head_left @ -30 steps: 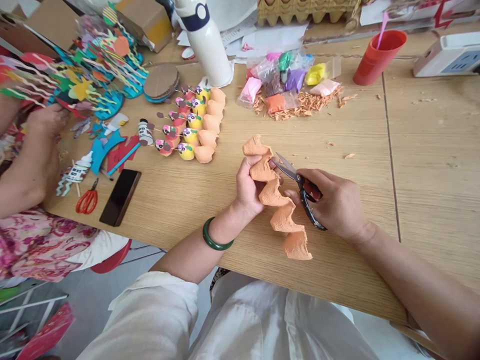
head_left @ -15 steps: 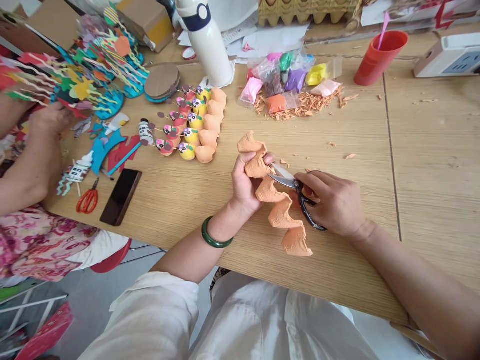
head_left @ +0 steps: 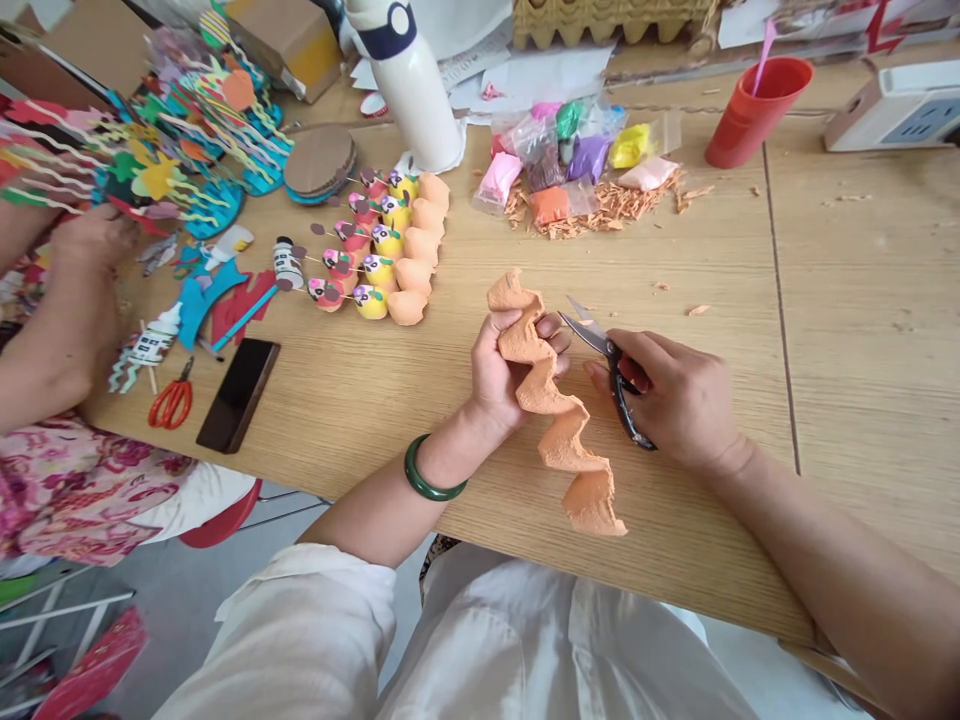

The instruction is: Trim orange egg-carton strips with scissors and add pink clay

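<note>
My left hand (head_left: 501, 378) is closed around the upper part of an orange strip of egg carton (head_left: 553, 388), whose wavy cut edge faces right. The strip slants down toward the table's front edge. In my right hand (head_left: 679, 400) is a pair of scissors (head_left: 600, 345) with black handles, its blades apart and pointing up and left. The blade tips lie just right of my left fingertips, apart from the strip. Beyond my left hand stand rows of orange carton cups (head_left: 409, 272), some bearing decorated red and yellow pieces.
Bagged coloured clay (head_left: 589, 155) lies on orange shavings (head_left: 622, 208). A white bottle (head_left: 412, 95), red cup (head_left: 757, 115) and power strip (head_left: 896, 105) stand at the back. A phone (head_left: 238, 395), orange-handled scissors (head_left: 172, 400) and another person's arm (head_left: 67, 310) are at left.
The scissors have come away from the strip, and my right hand has shifted slightly right. The strip has turned a little and its lower end hangs lower.
</note>
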A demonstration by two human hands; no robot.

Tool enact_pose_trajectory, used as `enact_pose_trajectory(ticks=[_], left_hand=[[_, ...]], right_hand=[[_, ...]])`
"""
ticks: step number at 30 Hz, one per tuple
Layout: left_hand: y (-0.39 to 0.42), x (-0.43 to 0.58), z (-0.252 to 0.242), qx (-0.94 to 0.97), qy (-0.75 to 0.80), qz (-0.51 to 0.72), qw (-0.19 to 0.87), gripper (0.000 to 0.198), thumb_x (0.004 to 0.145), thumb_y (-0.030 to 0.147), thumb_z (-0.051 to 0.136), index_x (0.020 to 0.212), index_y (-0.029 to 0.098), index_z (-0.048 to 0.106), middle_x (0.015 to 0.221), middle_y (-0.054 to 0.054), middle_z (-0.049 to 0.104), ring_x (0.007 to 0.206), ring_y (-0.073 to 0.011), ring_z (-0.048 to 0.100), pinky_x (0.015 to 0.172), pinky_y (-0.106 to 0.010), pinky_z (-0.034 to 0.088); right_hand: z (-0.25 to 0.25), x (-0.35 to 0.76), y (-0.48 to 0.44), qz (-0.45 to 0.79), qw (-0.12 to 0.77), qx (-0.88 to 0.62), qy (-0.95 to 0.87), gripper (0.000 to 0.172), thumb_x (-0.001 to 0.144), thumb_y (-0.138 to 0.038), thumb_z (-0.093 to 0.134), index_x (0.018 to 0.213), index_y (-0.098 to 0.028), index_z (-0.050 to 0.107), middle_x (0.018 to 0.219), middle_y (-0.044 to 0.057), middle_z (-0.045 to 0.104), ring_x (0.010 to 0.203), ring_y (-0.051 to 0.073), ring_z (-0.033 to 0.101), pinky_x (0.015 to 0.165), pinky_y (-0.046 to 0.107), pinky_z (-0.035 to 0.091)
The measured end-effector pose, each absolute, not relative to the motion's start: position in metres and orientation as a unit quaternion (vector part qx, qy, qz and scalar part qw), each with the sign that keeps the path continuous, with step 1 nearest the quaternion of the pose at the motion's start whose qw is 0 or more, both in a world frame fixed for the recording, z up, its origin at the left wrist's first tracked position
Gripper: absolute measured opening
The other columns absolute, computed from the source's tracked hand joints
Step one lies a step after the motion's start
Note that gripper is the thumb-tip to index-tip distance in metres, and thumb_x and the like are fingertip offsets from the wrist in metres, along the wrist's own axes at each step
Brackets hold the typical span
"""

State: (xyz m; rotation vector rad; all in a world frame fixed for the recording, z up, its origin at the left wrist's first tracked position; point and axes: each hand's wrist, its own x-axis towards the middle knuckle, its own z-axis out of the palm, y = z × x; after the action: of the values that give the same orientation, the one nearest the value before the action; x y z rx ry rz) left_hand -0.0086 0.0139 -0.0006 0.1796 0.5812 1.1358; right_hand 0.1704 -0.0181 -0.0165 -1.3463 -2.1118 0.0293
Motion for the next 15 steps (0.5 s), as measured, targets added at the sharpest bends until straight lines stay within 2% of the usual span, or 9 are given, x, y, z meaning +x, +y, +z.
enact_pose_trajectory(ticks=[4, 9, 12, 15], left_hand=[[0.015, -0.009, 0.002, 0.091, 0.288, 0.539, 0.786, 0.033, 0.098, 0.03, 0.04, 0.07, 0.018, 0.051, 0.064, 0.0, 0.049, 0.05, -0.0087, 0.047, 0.043, -0.019, 0.039], [0.015, -0.009, -0.002, 0.112, 0.293, 0.555, 0.77, 0.023, 0.094, 0.027, 0.048, 0.074, 0.019, 0.055, 0.065, 0.001, 0.052, 0.049, -0.0084, 0.049, 0.045, -0.02, 0.043], [0.015, -0.009, -0.005, 0.128, 0.316, 0.572, 0.746, 0.018, 0.092, 0.026, 0.05, 0.078, 0.019, 0.06, 0.067, 0.002, 0.055, 0.051, -0.0087, 0.053, 0.049, -0.021, 0.047], [0.016, -0.008, -0.005, 0.131, 0.343, 0.576, 0.73, 0.017, 0.092, 0.028, 0.052, 0.081, 0.019, 0.062, 0.067, 0.001, 0.057, 0.055, -0.0099, 0.056, 0.052, -0.021, 0.048]], right_hand=[[-0.015, 0.169, -0.015, -0.004, 0.305, -0.532, -0.79, 0.022, 0.091, -0.032, 0.062, 0.102, -0.017, 0.073, 0.074, 0.003, 0.07, 0.067, 0.018, 0.062, 0.057, 0.029, 0.036], [-0.012, 0.169, -0.015, 0.004, 0.308, -0.533, -0.788, 0.022, 0.093, -0.03, 0.059, 0.101, -0.017, 0.074, 0.077, 0.006, 0.072, 0.071, 0.02, 0.064, 0.059, 0.03, 0.038], [-0.009, 0.171, -0.016, 0.066, 0.32, -0.516, -0.792, 0.022, 0.093, -0.03, 0.059, 0.101, -0.016, 0.075, 0.073, 0.005, 0.07, 0.064, 0.018, 0.061, 0.057, 0.03, 0.039], [-0.002, 0.175, -0.017, 0.189, 0.319, -0.516, -0.772, 0.023, 0.093, -0.035, 0.061, 0.102, -0.018, 0.075, 0.069, 0.002, 0.066, 0.057, 0.015, 0.056, 0.057, 0.029, 0.04]])
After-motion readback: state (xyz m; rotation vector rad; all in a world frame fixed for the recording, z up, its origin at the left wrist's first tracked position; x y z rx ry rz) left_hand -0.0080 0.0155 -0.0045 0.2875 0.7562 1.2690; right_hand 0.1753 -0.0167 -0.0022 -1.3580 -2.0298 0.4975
